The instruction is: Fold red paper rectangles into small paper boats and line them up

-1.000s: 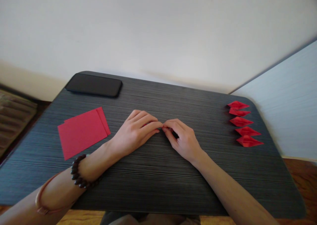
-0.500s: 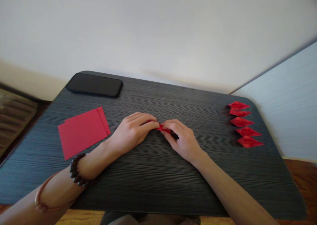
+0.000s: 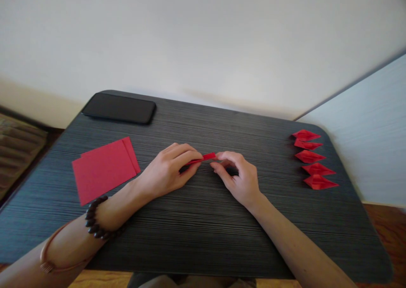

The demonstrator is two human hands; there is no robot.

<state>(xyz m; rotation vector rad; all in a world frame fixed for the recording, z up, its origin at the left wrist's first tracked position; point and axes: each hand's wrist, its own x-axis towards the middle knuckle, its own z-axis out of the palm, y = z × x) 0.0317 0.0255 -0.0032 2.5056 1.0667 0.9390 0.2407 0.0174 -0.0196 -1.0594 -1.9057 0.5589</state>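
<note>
A small folded strip of red paper [image 3: 208, 156] is pinched between the thumb and fingers of my left hand [image 3: 171, 165], just above the middle of the table. Much of the strip is hidden behind those fingers. My right hand [image 3: 237, 174] is close by on the right, its thumb and index finger parted. The index fingertip is at the strip's right end; I cannot tell whether it touches. Flat red paper sheets [image 3: 104, 167] lie overlapping to the left of my left hand.
Several folded red paper pieces with pointed ends [image 3: 319, 168] stand in a column at the table's right side. A black phone [image 3: 119, 108] lies at the far left corner of the dark table [image 3: 203, 233]. A white wall [image 3: 203, 47] rises behind the table.
My right thumb and index finger have come apart and off the red paper, moving slightly right. More of the strip now shows beyond my left fingers, which still hold it.
</note>
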